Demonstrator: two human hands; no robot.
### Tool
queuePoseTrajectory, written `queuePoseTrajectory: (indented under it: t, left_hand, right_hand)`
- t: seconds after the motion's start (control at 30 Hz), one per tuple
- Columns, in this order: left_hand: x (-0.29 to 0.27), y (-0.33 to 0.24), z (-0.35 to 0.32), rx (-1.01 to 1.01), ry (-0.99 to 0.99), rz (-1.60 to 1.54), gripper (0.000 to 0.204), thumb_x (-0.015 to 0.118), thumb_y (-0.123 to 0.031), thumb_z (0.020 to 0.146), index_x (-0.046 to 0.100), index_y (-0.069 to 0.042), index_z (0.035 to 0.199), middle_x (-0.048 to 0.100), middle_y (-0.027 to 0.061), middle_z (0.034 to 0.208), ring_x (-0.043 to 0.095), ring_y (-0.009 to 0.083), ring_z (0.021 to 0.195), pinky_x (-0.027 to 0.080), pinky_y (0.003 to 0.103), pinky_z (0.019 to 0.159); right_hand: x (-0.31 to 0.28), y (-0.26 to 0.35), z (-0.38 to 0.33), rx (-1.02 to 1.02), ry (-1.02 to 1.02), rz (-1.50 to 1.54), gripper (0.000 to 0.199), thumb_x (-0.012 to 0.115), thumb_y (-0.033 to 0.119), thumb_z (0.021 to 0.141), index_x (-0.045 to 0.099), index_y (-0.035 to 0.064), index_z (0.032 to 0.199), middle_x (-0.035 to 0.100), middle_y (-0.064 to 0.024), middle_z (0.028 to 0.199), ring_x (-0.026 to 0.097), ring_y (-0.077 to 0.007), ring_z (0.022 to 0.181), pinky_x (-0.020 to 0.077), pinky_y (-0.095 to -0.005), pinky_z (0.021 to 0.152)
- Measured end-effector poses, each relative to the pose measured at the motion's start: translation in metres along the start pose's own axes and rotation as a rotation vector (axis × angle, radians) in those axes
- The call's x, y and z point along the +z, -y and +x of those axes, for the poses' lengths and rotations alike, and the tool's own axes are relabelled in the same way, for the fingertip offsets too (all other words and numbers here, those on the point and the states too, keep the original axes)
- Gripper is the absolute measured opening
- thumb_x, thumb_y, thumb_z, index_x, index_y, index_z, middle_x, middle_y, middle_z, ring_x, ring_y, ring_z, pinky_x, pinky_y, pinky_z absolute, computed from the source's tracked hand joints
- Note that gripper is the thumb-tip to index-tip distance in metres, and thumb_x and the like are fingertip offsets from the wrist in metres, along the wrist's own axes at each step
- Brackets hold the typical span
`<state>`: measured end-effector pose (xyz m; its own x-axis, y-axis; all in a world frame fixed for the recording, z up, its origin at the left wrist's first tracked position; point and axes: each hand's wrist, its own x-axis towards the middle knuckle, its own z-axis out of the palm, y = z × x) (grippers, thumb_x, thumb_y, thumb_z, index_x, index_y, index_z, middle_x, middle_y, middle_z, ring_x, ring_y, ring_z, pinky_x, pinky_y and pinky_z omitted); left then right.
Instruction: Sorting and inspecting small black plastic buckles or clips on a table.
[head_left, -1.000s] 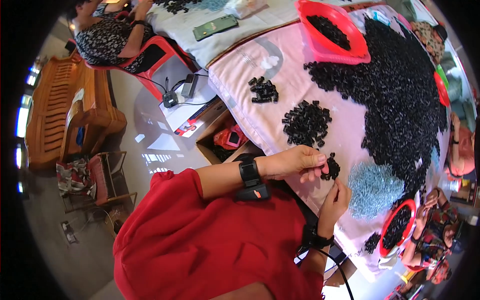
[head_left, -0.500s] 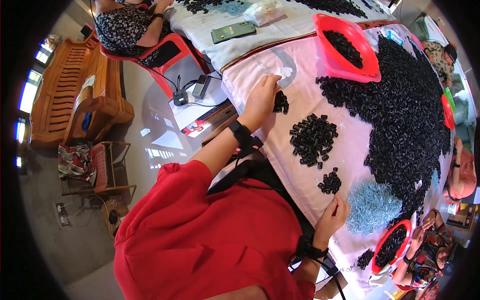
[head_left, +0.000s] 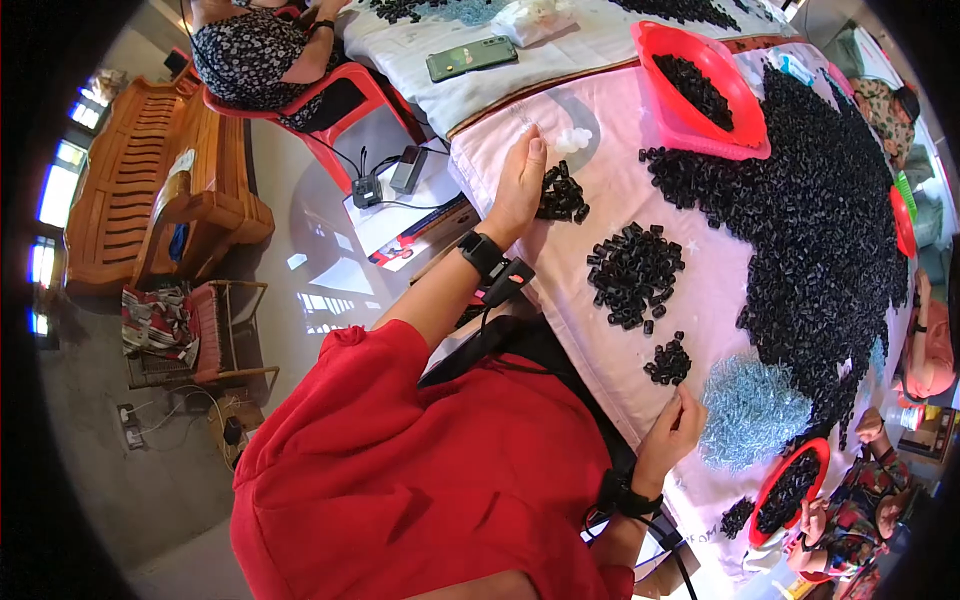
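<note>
My left hand (head_left: 517, 188) rests on the pink cloth, its fingers stretched forward and its thumb uppermost. Against its palm side lies a small heap of short black plastic tubes (head_left: 565, 193). To the right, my right hand (head_left: 673, 432) has its thumb and forefinger pinched together at the near edge of another small heap of black tubes (head_left: 667, 362). Whatever lies between those fingertips is too small to make out. A larger heap of black tubes (head_left: 634, 277) sits between the two hands. Beside my right hand is a tangled pile of thin pale-blue, shiny pieces (head_left: 755, 412).
A huge spread of black tubes (head_left: 830, 230) covers the table's right side. A red basin (head_left: 742, 120) in a pink basket stands at its far edge; another red basin (head_left: 768, 500) stands lower right. A green phone (head_left: 472, 60) lies on the far cloth. Other people sit around.
My left hand has turned and its fingers have straightened, showing more of the heap beside it. The right hand stays pinched by its small heap. The view has shifted slightly.
</note>
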<state>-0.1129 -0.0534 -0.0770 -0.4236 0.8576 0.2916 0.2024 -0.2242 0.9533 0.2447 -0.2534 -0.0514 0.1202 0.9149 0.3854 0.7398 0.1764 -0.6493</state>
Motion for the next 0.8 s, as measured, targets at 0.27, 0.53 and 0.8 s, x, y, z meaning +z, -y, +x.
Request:
queuePoseTrajectory:
  t: [0.27,0.53,0.8]
  left_hand:
    - [0.029,-0.082,-0.056,0.179,0.347,0.150,0.054,0.065,-0.026,0.100,0.051,-0.004,0.147,0.056,0.0180,0.142,0.052,0.0341,0.132,0.037,0.042,0.115]
    - [0.076,-0.089,-0.115,0.584,0.735,0.330,0.015,0.076,-0.019,0.083,0.077,-0.014,0.096,0.062,0.0038,0.098,0.057,0.0255,0.096,0.046,0.039,0.086]
    - [0.087,-0.074,-0.120,0.705,0.746,0.494,0.015,0.072,-0.018,0.080,0.075,-0.019,0.095,0.063,0.0010,0.100,0.055,0.0251,0.104,0.043,0.039,0.092]
  right_hand:
    - [0.003,-0.005,0.002,-0.020,-0.004,0.004,0.019,0.062,-0.006,0.096,0.070,-0.0027,0.112,0.063,-0.0144,0.097,0.059,-0.0281,0.086,0.0484,-0.0372,0.076]
    - [0.002,-0.001,0.000,0.063,-0.003,0.046,0.020,0.062,-0.005,0.096,0.070,-0.0016,0.114,0.063,-0.0133,0.097,0.059,-0.0251,0.085,0.0482,-0.0344,0.074]
    - [0.002,-0.003,-0.002,0.059,-0.021,0.047,0.020,0.063,-0.005,0.095,0.070,-0.0015,0.114,0.062,-0.0111,0.097,0.058,-0.0228,0.082,0.0470,-0.0332,0.070]
